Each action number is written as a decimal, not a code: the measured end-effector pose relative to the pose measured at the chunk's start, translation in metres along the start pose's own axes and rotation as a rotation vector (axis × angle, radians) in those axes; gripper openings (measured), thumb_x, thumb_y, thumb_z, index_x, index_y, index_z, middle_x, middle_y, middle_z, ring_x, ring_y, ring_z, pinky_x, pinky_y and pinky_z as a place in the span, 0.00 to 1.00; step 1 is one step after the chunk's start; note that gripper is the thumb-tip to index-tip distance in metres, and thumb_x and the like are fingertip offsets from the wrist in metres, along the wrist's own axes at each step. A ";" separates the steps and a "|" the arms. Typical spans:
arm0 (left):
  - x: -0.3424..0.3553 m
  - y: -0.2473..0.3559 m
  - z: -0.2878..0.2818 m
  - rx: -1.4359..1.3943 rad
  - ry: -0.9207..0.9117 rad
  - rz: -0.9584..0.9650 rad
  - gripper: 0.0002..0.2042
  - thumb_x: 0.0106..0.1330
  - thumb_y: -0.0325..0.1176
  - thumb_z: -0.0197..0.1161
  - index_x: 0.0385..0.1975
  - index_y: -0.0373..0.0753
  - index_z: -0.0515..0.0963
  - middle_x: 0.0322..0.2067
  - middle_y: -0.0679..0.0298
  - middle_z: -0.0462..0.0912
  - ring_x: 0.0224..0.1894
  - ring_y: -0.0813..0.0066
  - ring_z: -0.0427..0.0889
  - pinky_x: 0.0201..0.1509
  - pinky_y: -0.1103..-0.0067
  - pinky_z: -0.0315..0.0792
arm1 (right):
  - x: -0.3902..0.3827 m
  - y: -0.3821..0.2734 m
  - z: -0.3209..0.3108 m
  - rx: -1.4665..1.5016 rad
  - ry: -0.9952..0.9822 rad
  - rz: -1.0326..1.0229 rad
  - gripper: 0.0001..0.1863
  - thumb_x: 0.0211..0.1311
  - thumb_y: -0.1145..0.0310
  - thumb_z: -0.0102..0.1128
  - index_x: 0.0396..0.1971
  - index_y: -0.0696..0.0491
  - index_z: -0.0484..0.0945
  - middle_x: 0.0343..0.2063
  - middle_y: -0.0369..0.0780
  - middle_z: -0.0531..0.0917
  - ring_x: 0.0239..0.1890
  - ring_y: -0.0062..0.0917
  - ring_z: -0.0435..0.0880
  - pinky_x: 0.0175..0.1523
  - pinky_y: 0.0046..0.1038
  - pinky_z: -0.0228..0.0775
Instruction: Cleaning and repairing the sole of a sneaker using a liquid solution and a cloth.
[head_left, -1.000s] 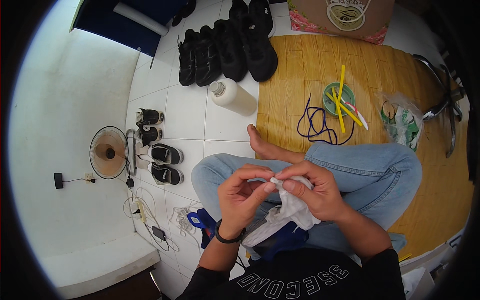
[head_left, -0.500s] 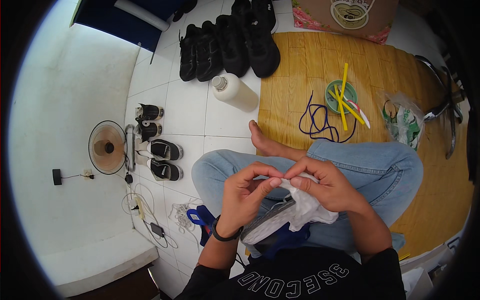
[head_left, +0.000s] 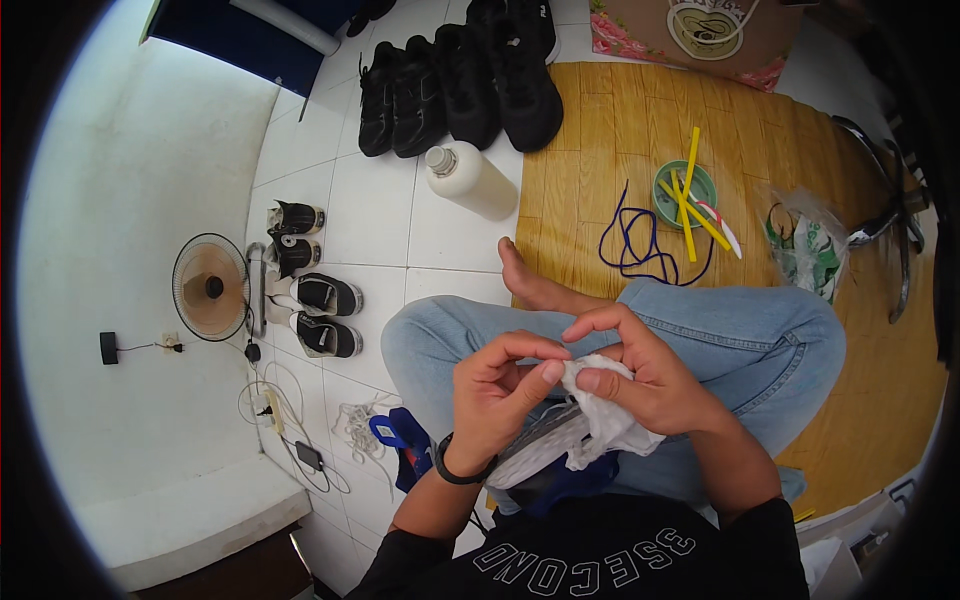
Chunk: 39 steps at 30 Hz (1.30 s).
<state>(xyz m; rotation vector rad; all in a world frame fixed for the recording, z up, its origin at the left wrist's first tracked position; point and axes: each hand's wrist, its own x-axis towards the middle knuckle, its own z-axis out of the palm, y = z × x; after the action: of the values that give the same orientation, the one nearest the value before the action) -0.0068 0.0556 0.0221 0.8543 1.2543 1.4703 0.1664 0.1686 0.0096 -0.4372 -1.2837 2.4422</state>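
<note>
Over my crossed legs, both hands grip a crumpled white cloth [head_left: 604, 420]. My left hand [head_left: 495, 395] pinches its upper left corner between thumb and fingertips. My right hand [head_left: 645, 385] holds the right part with its thumb across it, forefinger lifted and curved. Beneath the cloth in my lap lies a grey shoe with a pale sole [head_left: 528, 455], partly hidden, on dark blue material [head_left: 565, 485].
Black shoes [head_left: 460, 85], a white bottle [head_left: 475, 185] and more shoes [head_left: 325, 320] stand ahead and left. A fan [head_left: 208, 287] and cables lie left. A green bowl with yellow strips [head_left: 685, 190], blue lace [head_left: 635, 250] and plastic bag [head_left: 800, 250] are on the wooden-patterned mat.
My hands and the cloth shifted slightly right. My right forefinger rose off the cloth, and the cloth's bunched shape changed.
</note>
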 end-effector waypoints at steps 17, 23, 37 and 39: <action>0.008 0.022 -0.004 -0.023 -0.140 -0.158 0.11 0.65 0.17 0.68 0.47 0.27 0.81 0.45 0.55 0.84 0.48 0.73 0.84 0.56 0.76 0.80 | -0.015 0.008 0.011 -0.165 0.050 -0.221 0.18 0.75 0.76 0.54 0.58 0.56 0.59 0.47 0.44 0.77 0.51 0.19 0.78 0.52 0.21 0.70; 0.001 0.021 -0.008 0.003 -0.096 0.005 0.11 0.65 0.17 0.68 0.47 0.26 0.81 0.45 0.53 0.84 0.47 0.71 0.84 0.55 0.74 0.80 | -0.007 0.005 -0.005 -0.252 -0.036 -0.261 0.22 0.71 0.76 0.61 0.59 0.58 0.64 0.50 0.45 0.80 0.52 0.22 0.82 0.50 0.25 0.73; -0.002 0.019 -0.001 -0.127 -0.020 -0.086 0.10 0.63 0.15 0.68 0.43 0.27 0.80 0.44 0.54 0.83 0.46 0.73 0.84 0.53 0.78 0.79 | -0.010 0.012 0.012 -0.312 0.096 -0.311 0.19 0.69 0.78 0.58 0.58 0.59 0.69 0.52 0.43 0.80 0.53 0.24 0.83 0.57 0.27 0.74; -0.002 0.015 -0.002 -0.110 -0.037 -0.078 0.12 0.63 0.15 0.68 0.45 0.28 0.79 0.44 0.55 0.83 0.46 0.74 0.84 0.53 0.78 0.79 | -0.010 0.006 0.012 -0.338 0.089 -0.344 0.18 0.69 0.78 0.57 0.57 0.59 0.72 0.52 0.43 0.81 0.52 0.24 0.83 0.57 0.27 0.74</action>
<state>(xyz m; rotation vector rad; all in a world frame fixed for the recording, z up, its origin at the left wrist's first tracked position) -0.0115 0.0538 0.0367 0.7478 1.1559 1.4413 0.1697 0.1523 0.0120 -0.3684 -1.5903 1.9118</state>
